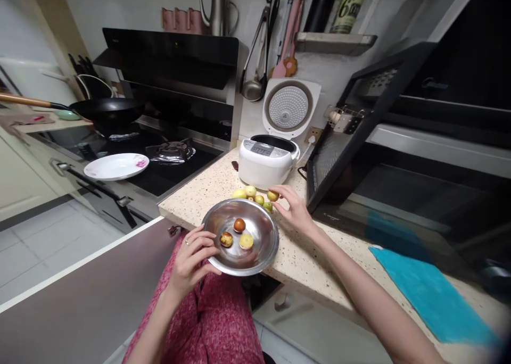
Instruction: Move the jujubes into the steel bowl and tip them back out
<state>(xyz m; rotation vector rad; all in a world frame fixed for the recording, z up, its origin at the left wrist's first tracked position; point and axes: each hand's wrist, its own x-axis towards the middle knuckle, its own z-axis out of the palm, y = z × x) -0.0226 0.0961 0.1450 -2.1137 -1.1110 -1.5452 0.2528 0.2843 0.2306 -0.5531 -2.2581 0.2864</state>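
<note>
My left hand (195, 255) grips the rim of a shiny metal bowl (265, 247), its thumb near the underside, its fingers over the edge. The bowl overhangs the counter's front edge. Inside lie three small fruits that look like jujubes: a red-brown one (239, 225), a mottled one (226, 239) and a pale yellow one (246, 241). Behind the bowl, my right hand (293, 207) pinches a yellow-brown jujube (273, 195) between thumb and fingers. Several more green and yellow jujubes (239, 193) are clustered on the counter beside it.
A white rice cooker (265, 167) stands behind the fruit with its lid raised. To the right is a black oven (399, 193), with a blue cloth (435, 295) before it. A floral plate (115, 167) and a wok (107, 108) rest on the stove at left.
</note>
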